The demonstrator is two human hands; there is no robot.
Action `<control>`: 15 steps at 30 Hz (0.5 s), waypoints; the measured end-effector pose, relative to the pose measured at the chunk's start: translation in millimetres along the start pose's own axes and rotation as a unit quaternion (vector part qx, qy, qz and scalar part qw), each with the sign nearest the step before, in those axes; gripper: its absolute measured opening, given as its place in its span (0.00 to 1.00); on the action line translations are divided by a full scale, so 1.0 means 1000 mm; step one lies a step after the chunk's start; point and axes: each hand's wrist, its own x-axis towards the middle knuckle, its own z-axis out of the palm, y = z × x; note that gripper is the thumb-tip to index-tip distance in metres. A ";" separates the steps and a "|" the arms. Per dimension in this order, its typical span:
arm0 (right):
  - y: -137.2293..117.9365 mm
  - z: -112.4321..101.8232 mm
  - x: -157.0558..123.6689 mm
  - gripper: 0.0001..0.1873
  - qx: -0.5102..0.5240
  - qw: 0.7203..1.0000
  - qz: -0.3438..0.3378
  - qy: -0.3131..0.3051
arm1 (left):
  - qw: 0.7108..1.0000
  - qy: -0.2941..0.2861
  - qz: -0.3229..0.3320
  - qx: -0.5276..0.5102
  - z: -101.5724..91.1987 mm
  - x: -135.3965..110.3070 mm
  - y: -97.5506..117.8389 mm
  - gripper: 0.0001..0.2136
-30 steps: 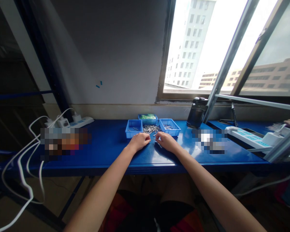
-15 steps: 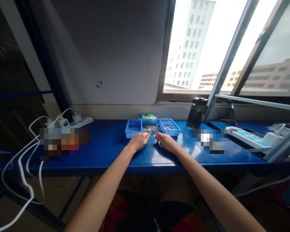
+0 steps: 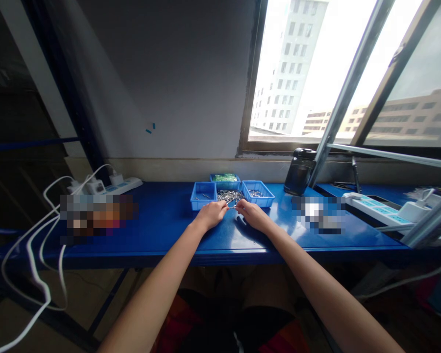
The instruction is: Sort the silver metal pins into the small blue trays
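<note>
My left hand (image 3: 212,215) and my right hand (image 3: 252,214) face each other over the front of the table, fingers pinched. Between their fingertips runs a small, thin metal piece (image 3: 232,207), gripped from both ends; its exact kind is too small to tell. Just behind the hands lies a heap of small metal pieces (image 3: 231,195) on the tabletop. To the left of the heap stands a blue bin (image 3: 203,202) with a few metal pieces in it. On the right, another blue bin (image 3: 264,201) holds several more. Behind the heap, a third blue bin contains green packets (image 3: 225,178).
The blue table (image 3: 161,215) runs along the wall. A black container (image 3: 300,171) stands under the window, by a metal post. White power strips lie at the left (image 3: 123,187) and right (image 3: 375,208), with loose white cables. Blurred items sit on both sides of the tabletop.
My right hand has shifted very slightly upward at the fingers. Both hands keep their pinch on the small metal piece, and the bins stay in place.
</note>
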 end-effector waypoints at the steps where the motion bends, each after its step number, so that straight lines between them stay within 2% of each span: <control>1: 0.000 0.000 0.000 0.08 0.001 1.000 0.001 0.000 | 1.000 0.002 0.002 -0.003 0.000 0.000 0.000 0.13; 12: 0.001 0.001 -0.002 0.08 -0.015 1.000 0.004 0.000 | 0.999 0.004 0.035 -0.028 0.000 0.001 -0.003 0.08; 15: -0.001 -0.001 -0.002 0.09 -0.020 1.000 -0.016 -0.008 | 0.999 0.012 0.035 -0.026 0.001 0.002 -0.004 0.07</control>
